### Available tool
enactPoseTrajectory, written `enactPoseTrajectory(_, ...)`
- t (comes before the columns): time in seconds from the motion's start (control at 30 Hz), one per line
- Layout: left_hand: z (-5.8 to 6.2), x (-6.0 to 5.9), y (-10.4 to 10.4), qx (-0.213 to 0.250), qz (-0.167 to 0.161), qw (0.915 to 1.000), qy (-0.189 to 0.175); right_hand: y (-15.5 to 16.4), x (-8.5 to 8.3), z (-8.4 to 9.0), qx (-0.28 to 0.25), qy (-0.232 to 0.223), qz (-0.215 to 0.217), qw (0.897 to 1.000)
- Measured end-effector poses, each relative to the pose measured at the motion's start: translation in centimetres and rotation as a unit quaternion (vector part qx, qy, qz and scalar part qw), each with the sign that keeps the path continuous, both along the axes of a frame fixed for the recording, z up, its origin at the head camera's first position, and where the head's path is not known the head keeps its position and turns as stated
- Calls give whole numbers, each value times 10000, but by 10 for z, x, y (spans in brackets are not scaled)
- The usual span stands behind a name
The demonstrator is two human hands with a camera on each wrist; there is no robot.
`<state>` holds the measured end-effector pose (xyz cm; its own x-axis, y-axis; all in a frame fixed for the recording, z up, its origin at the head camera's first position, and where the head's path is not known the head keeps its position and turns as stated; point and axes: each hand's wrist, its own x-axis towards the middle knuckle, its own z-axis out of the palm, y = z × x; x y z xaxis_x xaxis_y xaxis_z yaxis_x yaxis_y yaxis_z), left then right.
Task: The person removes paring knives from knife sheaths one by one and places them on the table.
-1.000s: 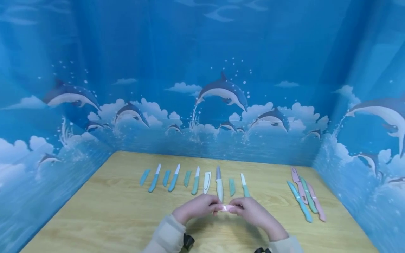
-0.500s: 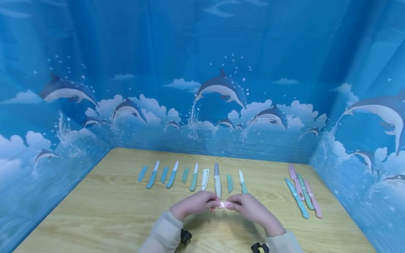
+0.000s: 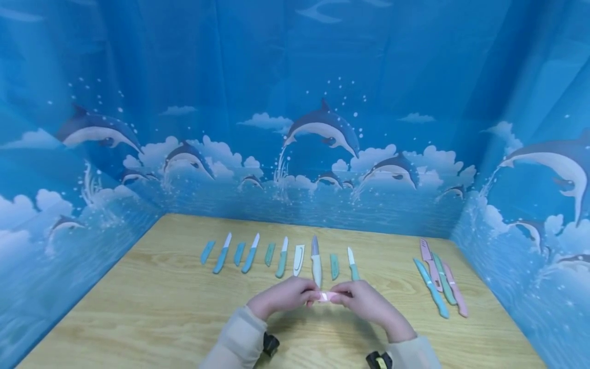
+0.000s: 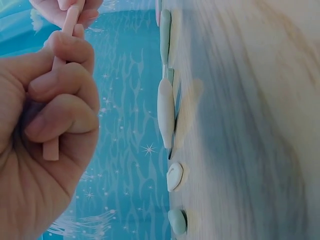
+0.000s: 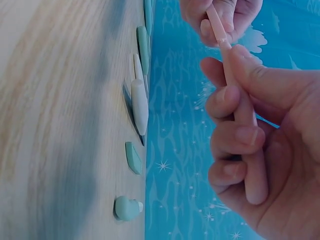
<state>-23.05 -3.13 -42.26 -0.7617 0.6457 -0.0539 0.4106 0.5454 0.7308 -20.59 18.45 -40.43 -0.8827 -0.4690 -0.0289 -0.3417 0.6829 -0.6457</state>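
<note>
Both hands meet above the near middle of the table, on a small pink knife and its pink cover. My right hand (image 3: 364, 303) grips the pink knife handle (image 5: 256, 186), fingers curled round it in the right wrist view. With curled fingers my left hand (image 3: 287, 295) holds the slim pink knife cover (image 4: 51, 150), seen edge-on in the left wrist view. Handle and cover lie in one line, and a short whitish stretch (image 3: 324, 296) shows between the hands. Most of the blade is hidden. Just beyond the hands lies a white-handled knife (image 3: 316, 266).
A row behind the hands holds blue knives (image 3: 222, 260), green knives (image 3: 281, 263), blue covers (image 3: 208, 252), green covers (image 3: 334, 267) and a white cover (image 3: 298, 260). At right, several covered knives (image 3: 432, 289) lie grouped. Blue dolphin-print curtains (image 3: 258, 102) bound the table.
The view has shifted slightly, so everything sits a little higher in it. Both hands keep their hold on the pink knife and cover, with no clear movement between them.
</note>
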Motion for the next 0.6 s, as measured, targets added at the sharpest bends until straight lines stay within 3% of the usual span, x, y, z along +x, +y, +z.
enactPoseTrajectory(0.37,-2,-1,3,-14,126,9999,66,2,-2,-1,-44,30,42,10000)
enactPoseTrajectory(0.6,-3,-1,3,56,-17,9999,88,4,-1,-1,-123,-138,196,9996)
